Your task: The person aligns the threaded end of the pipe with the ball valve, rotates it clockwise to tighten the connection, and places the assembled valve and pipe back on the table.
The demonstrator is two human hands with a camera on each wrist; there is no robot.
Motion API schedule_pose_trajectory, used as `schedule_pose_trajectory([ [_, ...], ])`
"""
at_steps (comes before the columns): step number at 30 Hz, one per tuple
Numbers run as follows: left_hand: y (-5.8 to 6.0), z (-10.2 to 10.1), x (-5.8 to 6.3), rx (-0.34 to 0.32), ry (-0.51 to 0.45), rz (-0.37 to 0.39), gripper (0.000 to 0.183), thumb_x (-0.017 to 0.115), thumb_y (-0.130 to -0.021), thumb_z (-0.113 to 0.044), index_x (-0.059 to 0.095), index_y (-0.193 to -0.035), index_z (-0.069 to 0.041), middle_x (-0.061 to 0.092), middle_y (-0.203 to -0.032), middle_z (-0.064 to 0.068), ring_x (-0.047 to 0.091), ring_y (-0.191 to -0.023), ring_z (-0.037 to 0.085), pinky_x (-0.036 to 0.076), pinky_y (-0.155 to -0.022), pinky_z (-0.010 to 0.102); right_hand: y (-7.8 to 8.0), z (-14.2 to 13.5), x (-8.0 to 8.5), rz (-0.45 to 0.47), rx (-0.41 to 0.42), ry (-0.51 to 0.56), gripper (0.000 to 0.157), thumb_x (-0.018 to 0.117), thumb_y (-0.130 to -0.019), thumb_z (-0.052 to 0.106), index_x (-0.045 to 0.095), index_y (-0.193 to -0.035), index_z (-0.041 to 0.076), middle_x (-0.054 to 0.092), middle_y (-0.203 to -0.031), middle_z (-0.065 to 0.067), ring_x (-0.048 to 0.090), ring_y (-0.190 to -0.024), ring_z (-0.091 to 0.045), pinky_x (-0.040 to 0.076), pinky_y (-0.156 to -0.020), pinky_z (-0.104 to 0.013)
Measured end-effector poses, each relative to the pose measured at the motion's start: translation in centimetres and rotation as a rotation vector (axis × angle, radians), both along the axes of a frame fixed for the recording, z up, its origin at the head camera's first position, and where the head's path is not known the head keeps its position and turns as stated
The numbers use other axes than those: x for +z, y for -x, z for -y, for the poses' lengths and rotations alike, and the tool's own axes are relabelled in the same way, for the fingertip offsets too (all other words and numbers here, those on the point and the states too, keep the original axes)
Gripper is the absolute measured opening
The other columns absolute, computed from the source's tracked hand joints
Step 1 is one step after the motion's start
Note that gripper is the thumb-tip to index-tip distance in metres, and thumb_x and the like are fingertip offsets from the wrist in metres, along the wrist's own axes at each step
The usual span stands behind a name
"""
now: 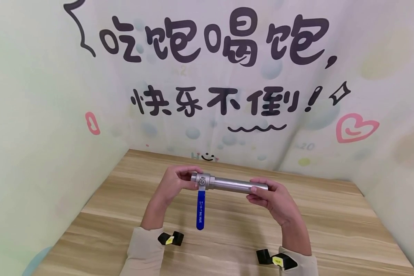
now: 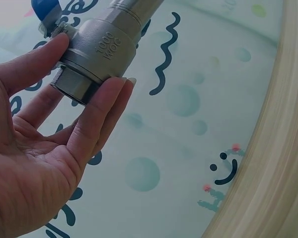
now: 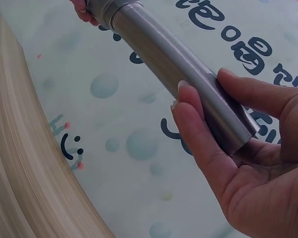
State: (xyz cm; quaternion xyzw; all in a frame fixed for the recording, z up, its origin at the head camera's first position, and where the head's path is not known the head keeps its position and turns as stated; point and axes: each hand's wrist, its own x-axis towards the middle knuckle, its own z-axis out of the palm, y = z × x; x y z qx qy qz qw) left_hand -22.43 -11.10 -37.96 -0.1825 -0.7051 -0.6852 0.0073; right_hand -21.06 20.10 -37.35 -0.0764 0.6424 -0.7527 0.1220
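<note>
A steel ball valve (image 1: 202, 181) with a blue lever handle (image 1: 200, 211) is held up above the table, the handle pointing toward me. Joined to its right end is a plain metal pipe (image 1: 232, 185), lying nearly level. My left hand (image 1: 174, 183) grips the valve body at its hexagonal end, thumb on one side and fingertips on the other, as the left wrist view shows beside the raised "1000 WOG" lettering (image 2: 108, 45). Near the pipe's free end, my right hand (image 1: 276, 199) pinches it between thumb and fingers. In the right wrist view the pipe (image 3: 174, 64) runs into the valve's collar.
Below lies a wood-grain table (image 1: 227, 237). A pale printed cloth (image 1: 207, 138) with black characters rises behind it and along both sides. Black wrist mounts (image 1: 277, 260) with yellow labels sit on both sleeves.
</note>
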Motion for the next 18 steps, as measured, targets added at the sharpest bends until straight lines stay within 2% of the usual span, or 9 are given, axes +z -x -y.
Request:
schedule_pose_trajectory([
  [8,0.04,0.0,-0.18,-0.003,-0.002,-0.001,0.036,0.073,-0.074,0.009,0.068,-0.109,0.005,0.066,-0.107,0.02,0.064,-0.086,0.023,0.059,-0.074,0.033,-0.06,-0.03,0.05,-0.004,0.018,0.028,0.027,0.063,-0.088,-0.006,0.068,-0.108,0.011,0.06,-0.102,-0.012,0.071,-0.08,-0.02,0.058,-0.08,-0.034],
  [18,-0.03,0.05,0.01,-0.011,-0.011,-0.008,0.035,0.072,-0.075,0.008,0.068,-0.109,0.006,0.066,-0.107,0.022,0.064,-0.085,0.023,0.058,-0.074,0.033,0.03,-0.07,-0.05,-0.009,0.005,0.018,0.022,0.064,-0.09,-0.001,0.066,-0.11,0.007,0.061,-0.1,-0.011,0.071,-0.077,-0.018,0.059,-0.077,-0.033],
])
